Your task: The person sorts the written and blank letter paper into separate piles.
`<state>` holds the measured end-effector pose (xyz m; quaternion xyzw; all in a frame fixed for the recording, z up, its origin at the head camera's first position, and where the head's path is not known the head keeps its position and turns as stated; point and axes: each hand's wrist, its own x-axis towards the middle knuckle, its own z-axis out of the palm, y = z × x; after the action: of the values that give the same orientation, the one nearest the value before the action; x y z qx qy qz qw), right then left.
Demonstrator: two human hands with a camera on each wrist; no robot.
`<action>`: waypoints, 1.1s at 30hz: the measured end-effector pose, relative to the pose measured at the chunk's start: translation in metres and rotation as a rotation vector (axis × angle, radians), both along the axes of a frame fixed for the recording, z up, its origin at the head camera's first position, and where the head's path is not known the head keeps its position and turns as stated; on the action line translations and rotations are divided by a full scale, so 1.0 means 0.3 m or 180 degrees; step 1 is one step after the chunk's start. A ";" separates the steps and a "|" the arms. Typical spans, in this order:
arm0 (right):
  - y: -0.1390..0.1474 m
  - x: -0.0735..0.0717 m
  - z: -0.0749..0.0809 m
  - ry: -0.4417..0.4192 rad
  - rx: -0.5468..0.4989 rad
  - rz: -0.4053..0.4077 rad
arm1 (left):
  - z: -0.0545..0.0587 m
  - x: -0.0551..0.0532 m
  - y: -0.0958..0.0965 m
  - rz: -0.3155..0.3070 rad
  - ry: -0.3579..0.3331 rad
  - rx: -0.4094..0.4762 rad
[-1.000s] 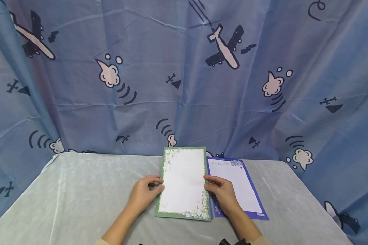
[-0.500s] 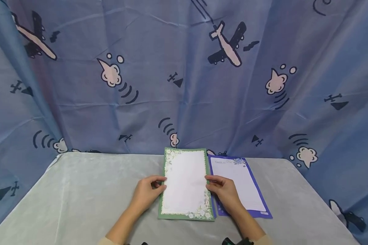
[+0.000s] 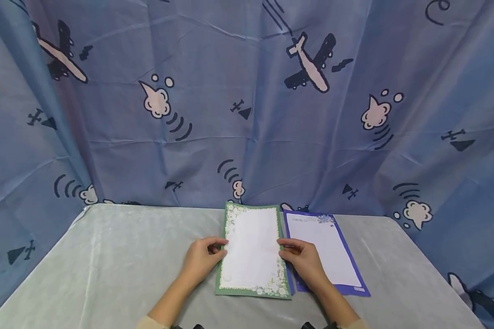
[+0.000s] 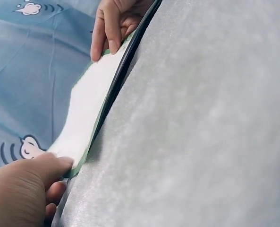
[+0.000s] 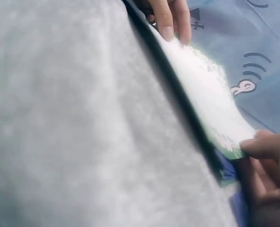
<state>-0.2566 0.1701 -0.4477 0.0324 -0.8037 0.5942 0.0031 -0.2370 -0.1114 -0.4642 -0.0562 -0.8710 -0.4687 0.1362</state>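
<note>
A white sheet of paper [image 3: 251, 246] with a green flowered border is held between both hands in the head view. My left hand [image 3: 201, 259] pinches its left edge between thumb and fingers. At the opposite edge, my right hand [image 3: 306, 262] has the same kind of pinch. The left wrist view shows the sheet [image 4: 90, 97] bowed, with a dark edge along its near side. Bluish-purple paper [image 5: 226, 166] peeks out beneath the green border in the right wrist view; how much lies under is hidden.
Partly behind my right forearm, a purple-bordered sheet [image 3: 325, 249] with a blue flower corner lies on the table. A pale grey cloth [image 3: 127, 265] covers the tabletop. Behind its far edge hangs a blue curtain [image 3: 206, 114] printed with airplanes.
The head view has shifted, so everything appears farther right. The green-bordered sheet's top edge has dropped slightly toward the table's far edge and looks more curved. Both hands keep their hold.
</note>
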 end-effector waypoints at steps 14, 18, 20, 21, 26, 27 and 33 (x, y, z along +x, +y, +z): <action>0.000 -0.002 -0.015 0.0090 0.0072 -0.0016 | -0.002 0.008 0.002 -0.0038 -0.0069 -0.0013; 0.000 -0.006 -0.011 0.0076 0.0093 0.0014 | 0.005 0.002 -0.001 -0.0028 -0.0130 0.0139; -0.004 -0.005 -0.007 0.0073 0.0130 0.0001 | 0.009 -0.003 -0.003 -0.0032 -0.0173 0.0231; -0.006 -0.003 -0.003 0.0076 0.0162 -0.0010 | 0.011 -0.005 -0.005 -0.0036 -0.0195 0.0275; -0.023 0.011 0.018 0.0162 0.0479 -0.0025 | 0.022 -0.010 -0.010 -0.0045 -0.0247 0.0331; -0.026 0.014 0.022 0.0176 0.0545 -0.0019 | 0.025 -0.007 -0.010 -0.0038 -0.0256 0.0341; -0.027 0.024 0.055 0.0191 0.0573 0.0010 | 0.057 0.003 -0.001 -0.0046 -0.0334 0.0430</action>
<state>-0.2495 0.1620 -0.4311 0.0515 -0.8533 0.5183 0.0234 -0.2361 -0.1119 -0.4471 -0.0285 -0.8429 -0.5296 0.0904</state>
